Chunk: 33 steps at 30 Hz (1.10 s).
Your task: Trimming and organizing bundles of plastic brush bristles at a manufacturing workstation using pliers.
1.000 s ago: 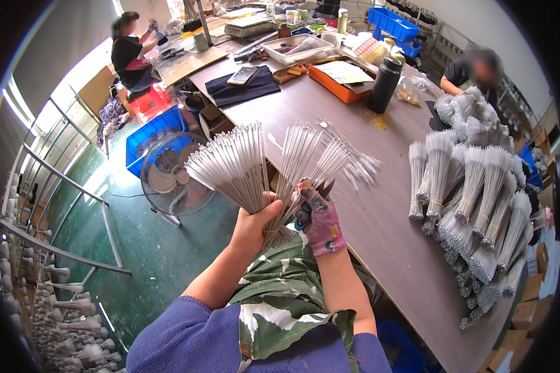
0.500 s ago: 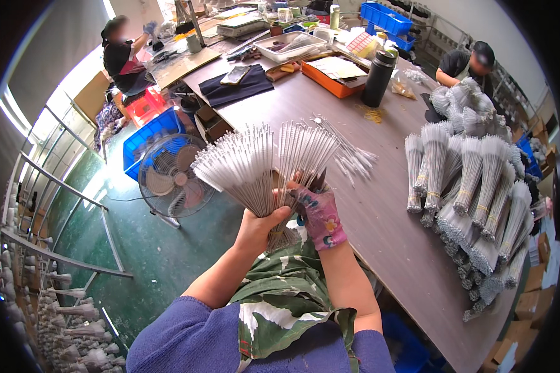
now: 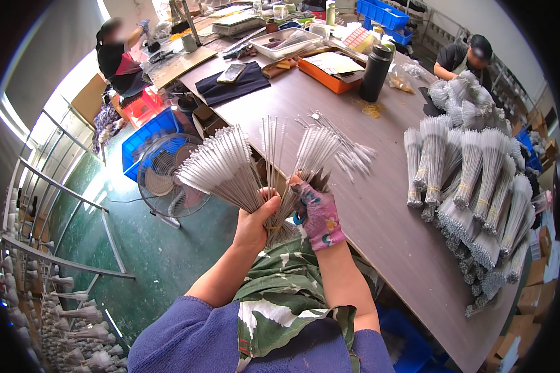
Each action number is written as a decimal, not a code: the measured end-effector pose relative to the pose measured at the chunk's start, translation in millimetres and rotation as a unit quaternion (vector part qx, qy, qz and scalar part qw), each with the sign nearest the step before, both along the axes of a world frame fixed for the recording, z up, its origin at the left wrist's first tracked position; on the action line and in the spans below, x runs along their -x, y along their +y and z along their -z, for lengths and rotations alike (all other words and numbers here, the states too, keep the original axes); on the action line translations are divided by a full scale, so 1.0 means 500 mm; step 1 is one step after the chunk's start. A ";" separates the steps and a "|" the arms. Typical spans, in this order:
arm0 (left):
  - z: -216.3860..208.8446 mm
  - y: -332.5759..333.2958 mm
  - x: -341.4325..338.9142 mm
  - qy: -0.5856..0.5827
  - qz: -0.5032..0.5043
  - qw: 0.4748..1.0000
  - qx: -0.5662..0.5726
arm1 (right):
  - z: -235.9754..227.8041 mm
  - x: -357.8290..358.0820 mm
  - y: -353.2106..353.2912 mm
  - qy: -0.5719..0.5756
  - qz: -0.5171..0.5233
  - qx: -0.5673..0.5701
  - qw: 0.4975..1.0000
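Note:
My bare left hand is closed around a bundle of thin wire brushes with white bristle tips, held upright over my lap. The bundle fans into a wide left clump, a few stems standing apart in the middle and a right clump. My right hand, in a pink and grey flowered glove, pinches the right clump's stems. Dark-bladed snips with a blue handle are also in that hand, partly hidden by its fingers. A yellow band shows low on the stems.
Loose brushes lie on the table beyond my right hand. Tied brush bundles are heaped at right. A black bottle and orange tray stand farther back. A fan is at left. Two people work across the room.
The fanned bundle has split wider: the left clump leans farther left, some stems now stand apart in the middle, and my right hand holds a narrower clump at right.

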<state>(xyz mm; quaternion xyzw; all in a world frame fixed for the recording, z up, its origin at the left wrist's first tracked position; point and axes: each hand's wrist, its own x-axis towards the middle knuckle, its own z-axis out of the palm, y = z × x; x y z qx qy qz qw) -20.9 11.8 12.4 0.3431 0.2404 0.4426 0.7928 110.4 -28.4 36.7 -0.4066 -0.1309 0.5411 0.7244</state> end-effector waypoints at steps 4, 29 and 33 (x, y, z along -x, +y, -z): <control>-0.026 -0.017 -0.006 -0.012 0.039 0.999 0.026 | -0.015 0.009 0.005 -0.042 -0.015 0.003 0.999; -0.010 -0.006 0.015 0.023 -0.022 0.999 -0.033 | 0.001 0.015 0.002 -0.003 -0.002 -0.051 0.999; -0.012 -0.005 0.016 0.021 -0.024 0.999 -0.034 | -0.007 0.016 -0.002 0.005 -0.008 -0.045 0.999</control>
